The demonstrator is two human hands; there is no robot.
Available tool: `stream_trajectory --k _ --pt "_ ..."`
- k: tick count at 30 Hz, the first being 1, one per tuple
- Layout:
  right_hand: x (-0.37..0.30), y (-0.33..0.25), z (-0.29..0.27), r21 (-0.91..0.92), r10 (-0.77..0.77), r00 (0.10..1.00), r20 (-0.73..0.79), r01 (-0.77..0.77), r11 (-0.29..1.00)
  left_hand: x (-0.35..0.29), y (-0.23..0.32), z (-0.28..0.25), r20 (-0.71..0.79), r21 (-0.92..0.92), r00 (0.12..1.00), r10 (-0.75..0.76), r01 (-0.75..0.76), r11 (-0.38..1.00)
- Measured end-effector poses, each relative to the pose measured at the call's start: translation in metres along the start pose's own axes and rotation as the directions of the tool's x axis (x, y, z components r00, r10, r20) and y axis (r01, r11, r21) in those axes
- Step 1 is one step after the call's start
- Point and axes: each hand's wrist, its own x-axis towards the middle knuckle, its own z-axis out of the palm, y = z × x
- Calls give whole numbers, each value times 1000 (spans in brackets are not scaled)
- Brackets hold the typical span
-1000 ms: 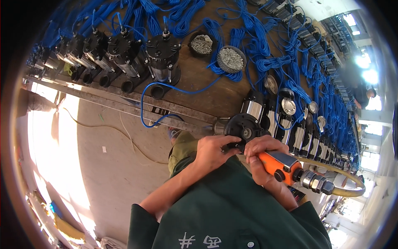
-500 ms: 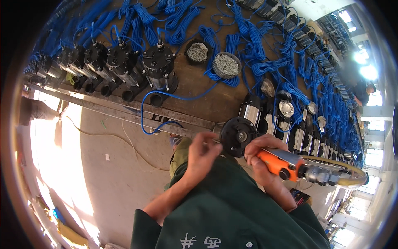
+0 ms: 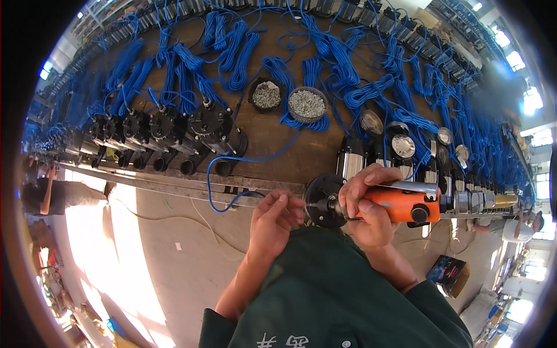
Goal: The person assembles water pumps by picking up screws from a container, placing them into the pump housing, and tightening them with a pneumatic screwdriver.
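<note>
My right hand (image 3: pixel 371 227) is wrapped around an orange air screwdriver (image 3: pixel 400 203), with its hose fitting toward the right. The tool's chuck and thin bit (image 3: pixel 313 205) point left across the round black end of a motor pump (image 3: pixel 320 184), which lies on its side at the table edge. Beside the bit's tip, my left hand (image 3: pixel 271 225) has its fingers curled and pressed together. Whatever is between those fingertips is too small to make out. A blue cable (image 3: pixel 210 185) loops over the table edge just beyond my left hand.
Two bowls of small metal screws, a dark bowl (image 3: pixel 267 94) and a grey bowl (image 3: pixel 307 105), stand on the table (image 3: pixel 264 136). Upright black pumps (image 3: pixel 217 127) line the left edge. Bundled blue cables (image 3: pixel 342 58) cover the back. A cardboard box (image 3: pixel 448 274) sits on the floor; people stand at both sides.
The screwdriver has swung round to the left, its bit now showing in front of the black pump end. My left hand's fingers have come up to the bit's tip. The view has shifted.
</note>
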Motion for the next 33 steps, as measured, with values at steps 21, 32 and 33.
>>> stream_trajectory --k 21,32,33 --pt "10 -4 -20 44 -64 992 -112 69 997 19 3 35 151 148 967 -205 183 972" --pt "20 26 -32 -277 46 988 -145 -85 957 83 -1 24 311 816 949 59 -298 494" --pt "19 29 -33 -304 74 985 -153 -118 945 84 -1 22 320 814 946 58 -306 494"
